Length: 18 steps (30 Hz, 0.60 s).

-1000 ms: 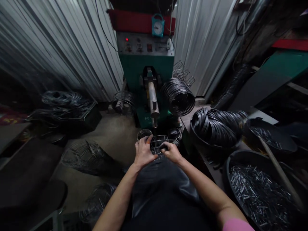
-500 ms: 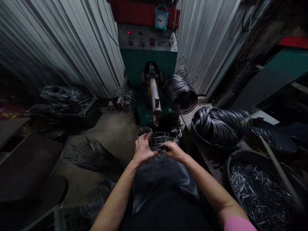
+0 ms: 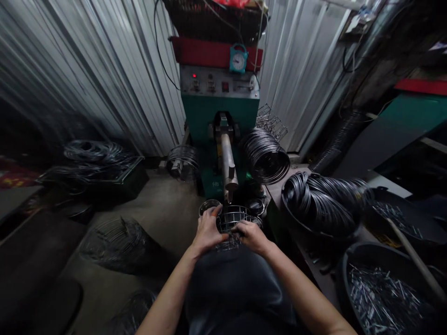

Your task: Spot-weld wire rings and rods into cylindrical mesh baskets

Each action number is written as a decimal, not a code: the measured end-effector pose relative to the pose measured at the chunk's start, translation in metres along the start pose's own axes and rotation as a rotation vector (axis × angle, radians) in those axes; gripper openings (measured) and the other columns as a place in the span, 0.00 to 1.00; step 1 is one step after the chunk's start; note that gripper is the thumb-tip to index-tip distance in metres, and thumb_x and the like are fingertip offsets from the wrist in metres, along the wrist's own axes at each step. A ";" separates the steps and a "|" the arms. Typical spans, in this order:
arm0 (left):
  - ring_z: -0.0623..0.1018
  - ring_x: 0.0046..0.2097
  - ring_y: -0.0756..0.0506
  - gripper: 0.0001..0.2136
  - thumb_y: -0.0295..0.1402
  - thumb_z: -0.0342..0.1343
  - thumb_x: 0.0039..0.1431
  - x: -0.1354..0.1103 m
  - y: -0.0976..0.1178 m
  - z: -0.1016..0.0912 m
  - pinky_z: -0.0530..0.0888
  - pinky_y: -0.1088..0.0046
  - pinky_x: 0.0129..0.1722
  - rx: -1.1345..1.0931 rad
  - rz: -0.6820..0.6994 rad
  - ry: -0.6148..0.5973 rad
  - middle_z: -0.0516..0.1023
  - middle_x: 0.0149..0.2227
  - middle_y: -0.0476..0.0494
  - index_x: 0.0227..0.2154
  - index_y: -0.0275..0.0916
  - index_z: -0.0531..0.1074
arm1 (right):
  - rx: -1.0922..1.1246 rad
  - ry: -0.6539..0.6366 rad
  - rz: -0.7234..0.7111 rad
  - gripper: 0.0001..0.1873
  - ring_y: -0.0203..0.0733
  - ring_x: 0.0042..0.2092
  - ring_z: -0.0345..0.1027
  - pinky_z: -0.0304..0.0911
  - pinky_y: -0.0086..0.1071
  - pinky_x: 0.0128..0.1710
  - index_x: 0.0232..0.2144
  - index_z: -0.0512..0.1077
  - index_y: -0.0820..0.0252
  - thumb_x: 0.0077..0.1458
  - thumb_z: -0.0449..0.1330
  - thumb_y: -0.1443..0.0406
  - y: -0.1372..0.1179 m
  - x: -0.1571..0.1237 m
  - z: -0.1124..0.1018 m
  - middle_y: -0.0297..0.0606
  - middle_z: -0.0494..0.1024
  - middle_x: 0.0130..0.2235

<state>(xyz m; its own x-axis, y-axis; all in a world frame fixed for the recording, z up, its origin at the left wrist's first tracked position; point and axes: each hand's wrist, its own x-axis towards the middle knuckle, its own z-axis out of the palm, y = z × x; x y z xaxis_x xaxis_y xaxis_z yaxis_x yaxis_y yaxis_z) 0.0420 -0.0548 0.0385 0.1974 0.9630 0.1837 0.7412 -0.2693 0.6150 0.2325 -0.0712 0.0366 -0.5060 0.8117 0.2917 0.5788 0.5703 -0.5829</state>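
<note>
A round wire basket (image 3: 234,216) is held low in front of the green spot-welding machine (image 3: 199,109), just below the tip of its pale metal arm (image 3: 228,160). My left hand (image 3: 208,229) grips the basket's left side, with orange coverings on the thumb and a finger. At the basket's right, my right hand (image 3: 250,233) has its fingers curled in a pinch over the near wires. Whether a small wire piece sits in that pinch is too dark to tell. The basket's lower part is partly hidden by my hands.
Wire rings hang in a large coil (image 3: 266,156) at the machine's right and a smaller coil (image 3: 182,162) at its left. A tub of wire hoops (image 3: 319,200) and a tub of short metal rods (image 3: 382,298) stand at right. Wire rings (image 3: 115,244) lie on the left floor.
The head view has tilted up, so the machine and tubs appear lower in the picture. Both hands remain at the wire basket, with little visible change in their hold.
</note>
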 end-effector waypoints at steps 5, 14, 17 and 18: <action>0.64 0.56 0.35 0.42 0.32 0.64 0.32 0.009 -0.007 0.000 0.62 0.55 0.54 -0.020 0.006 0.032 0.63 0.54 0.38 0.56 0.43 0.57 | -0.051 -0.006 -0.003 0.13 0.38 0.36 0.72 0.65 0.28 0.36 0.36 0.73 0.56 0.48 0.58 0.74 0.009 0.010 0.004 0.37 0.76 0.35; 0.66 0.55 0.35 0.41 0.34 0.65 0.32 0.034 -0.013 -0.004 0.64 0.57 0.52 -0.073 -0.040 0.005 0.64 0.53 0.39 0.55 0.42 0.59 | -0.109 -0.033 0.007 0.11 0.39 0.37 0.72 0.64 0.27 0.36 0.35 0.73 0.58 0.49 0.59 0.74 0.007 0.037 -0.009 0.38 0.77 0.35; 0.66 0.54 0.34 0.41 0.38 0.66 0.32 0.035 -0.012 -0.004 0.64 0.56 0.52 -0.095 -0.062 -0.019 0.65 0.52 0.37 0.54 0.40 0.60 | -0.117 -0.020 0.021 0.10 0.40 0.37 0.72 0.65 0.28 0.37 0.35 0.73 0.58 0.49 0.59 0.73 0.006 0.036 -0.008 0.39 0.77 0.36; 0.66 0.54 0.34 0.41 0.38 0.66 0.32 0.035 -0.011 -0.003 0.64 0.56 0.52 -0.092 -0.068 -0.010 0.65 0.52 0.37 0.54 0.39 0.60 | -0.120 -0.010 0.036 0.11 0.40 0.38 0.72 0.65 0.28 0.37 0.35 0.73 0.57 0.49 0.59 0.73 0.006 0.035 -0.007 0.39 0.77 0.36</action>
<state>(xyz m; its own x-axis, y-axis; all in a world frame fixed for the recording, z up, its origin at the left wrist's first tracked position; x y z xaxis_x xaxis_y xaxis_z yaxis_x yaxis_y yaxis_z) 0.0388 -0.0184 0.0404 0.1558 0.9789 0.1320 0.6908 -0.2035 0.6938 0.2231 -0.0384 0.0487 -0.4892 0.8312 0.2643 0.6690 0.5520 -0.4978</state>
